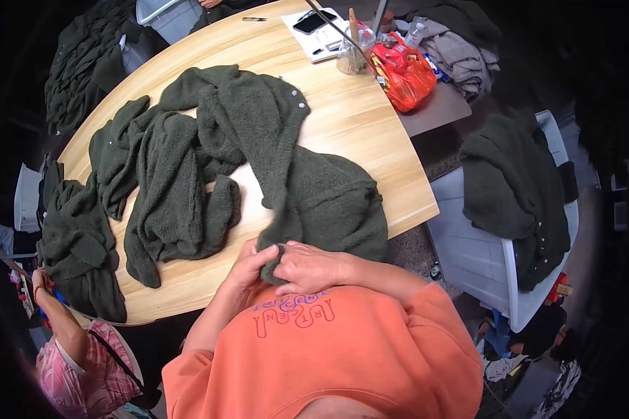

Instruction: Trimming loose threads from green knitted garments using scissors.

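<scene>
A dark green knitted cardigan (328, 195) lies across the near right part of the table and reaches up to my hands at its edge. My left hand (248, 267) is closed on a bunched part of the knit, thumb on top. Right beside it, my right hand (304, 267) grips the same bunched part with bent fingers. The cloth between them hides some of my fingertips. Small pale buttons (298, 99) show on the cardigan's far part. More dark green knitted garments (171, 188) lie crumpled to the left.
The wooden table (398, 167) has a curved far edge. At its far side stand a plastic cup (351, 59) and a phone (314, 22). A red plastic bag (405, 77) sits beyond. Right, a grey bin (468, 237) holds another garment. A person in pink (84, 363) works at left.
</scene>
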Tool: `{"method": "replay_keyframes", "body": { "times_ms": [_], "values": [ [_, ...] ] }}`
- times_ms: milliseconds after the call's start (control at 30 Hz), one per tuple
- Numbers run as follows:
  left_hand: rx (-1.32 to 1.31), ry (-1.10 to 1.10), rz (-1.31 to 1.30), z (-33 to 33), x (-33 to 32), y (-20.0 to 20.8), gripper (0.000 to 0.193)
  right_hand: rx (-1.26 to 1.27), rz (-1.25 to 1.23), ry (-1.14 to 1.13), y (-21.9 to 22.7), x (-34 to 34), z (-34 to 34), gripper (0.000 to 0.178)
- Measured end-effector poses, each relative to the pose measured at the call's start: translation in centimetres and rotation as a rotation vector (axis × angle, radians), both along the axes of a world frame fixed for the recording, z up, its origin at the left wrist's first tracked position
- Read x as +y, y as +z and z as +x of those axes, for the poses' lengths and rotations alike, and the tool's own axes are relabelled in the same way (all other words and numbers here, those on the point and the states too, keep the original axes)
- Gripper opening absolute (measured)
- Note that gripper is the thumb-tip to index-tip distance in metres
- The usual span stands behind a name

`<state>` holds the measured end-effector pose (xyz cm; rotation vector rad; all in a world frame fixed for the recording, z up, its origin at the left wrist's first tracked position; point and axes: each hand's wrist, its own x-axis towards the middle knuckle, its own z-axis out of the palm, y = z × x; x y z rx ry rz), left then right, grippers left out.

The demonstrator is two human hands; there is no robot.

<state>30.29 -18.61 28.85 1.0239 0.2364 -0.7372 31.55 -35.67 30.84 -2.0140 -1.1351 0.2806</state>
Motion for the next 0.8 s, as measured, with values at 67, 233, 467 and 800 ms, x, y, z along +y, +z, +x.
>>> {"method": "replay_keyframes", "body": {
  "times_ms": [67,233,467,800],
  "values": [
    [-0.128,0.162,0.135,-0.2,1.3,0.8,0.025,0.141,0.361,0.251,1.1,0.0,1.4,0.017],
    [-0.567,-0.084,0.280,-1.2,4.4,9.1,0.012,-0.322,0.118,-0.390,0.8,0.0,7.7,0.050],
    [-1.113,-0.464,-0.088,-0.3,4.7,15.6,0.015,-0.257,0.148,-0.436,-7.6,4.3,11.8,0.039],
    [-1.132,0.719,0.750,2.4,23.2,17.8,0.022,0.210,0.477,-0.617,-3.4,-3.6,10.5,0.027]
  ]
}}
